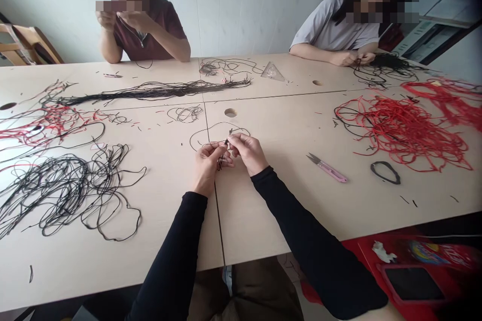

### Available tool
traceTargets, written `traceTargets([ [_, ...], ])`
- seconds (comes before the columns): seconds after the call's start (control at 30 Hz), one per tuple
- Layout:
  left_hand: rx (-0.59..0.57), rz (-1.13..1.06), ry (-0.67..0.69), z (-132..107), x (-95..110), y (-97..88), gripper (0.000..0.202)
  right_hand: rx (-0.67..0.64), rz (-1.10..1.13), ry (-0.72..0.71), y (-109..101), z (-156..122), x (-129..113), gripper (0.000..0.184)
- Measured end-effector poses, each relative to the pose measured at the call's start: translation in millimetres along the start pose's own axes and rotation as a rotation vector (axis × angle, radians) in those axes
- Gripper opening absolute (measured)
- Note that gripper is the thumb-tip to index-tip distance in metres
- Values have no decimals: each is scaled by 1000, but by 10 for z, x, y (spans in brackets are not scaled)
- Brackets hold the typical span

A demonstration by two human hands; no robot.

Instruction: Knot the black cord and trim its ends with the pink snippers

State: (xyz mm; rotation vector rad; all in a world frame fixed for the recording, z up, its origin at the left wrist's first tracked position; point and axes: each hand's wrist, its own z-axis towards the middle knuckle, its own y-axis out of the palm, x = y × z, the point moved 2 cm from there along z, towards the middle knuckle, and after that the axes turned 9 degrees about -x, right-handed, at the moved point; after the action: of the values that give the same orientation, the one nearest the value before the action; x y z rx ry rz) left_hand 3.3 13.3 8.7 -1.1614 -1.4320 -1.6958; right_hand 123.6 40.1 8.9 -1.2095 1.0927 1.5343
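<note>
My left hand [208, 161] and my right hand [246, 149] meet above the middle of the table, each closed in a pinch on a thin black cord [220, 160]. The cord is bunched between the fingertips, and a loop of it curves out behind the hands over the tabletop. Whether there is a knot at the fingertips is too small to tell. To the right of my right hand lies a pair of pink-handled thread snips [327, 168], blades pointing left. A black ring-shaped band [385, 172] rests beyond the snips.
Tangled black cords [64, 190] spread at the left, and a long black bundle [150, 91] crosses behind. A red cord pile [406, 125] covers the right. Two people sit opposite, hands raised or on cords. A clear triangular piece [272, 72] and a table hole [230, 113] show.
</note>
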Motion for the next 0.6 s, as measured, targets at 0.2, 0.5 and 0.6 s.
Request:
traceTargets([
  [0.2,3,-4,1,4,-2,-2,20,-26,9,-7,21,-1,-10,32],
  [0.5,-10,-9,11,8,-2,-4,21,-48,25,-11,34,-12,-23,28],
  [0.6,-18,-11,18,8,-3,-3,22,-49,15,-4,40,-14,-27,28],
])
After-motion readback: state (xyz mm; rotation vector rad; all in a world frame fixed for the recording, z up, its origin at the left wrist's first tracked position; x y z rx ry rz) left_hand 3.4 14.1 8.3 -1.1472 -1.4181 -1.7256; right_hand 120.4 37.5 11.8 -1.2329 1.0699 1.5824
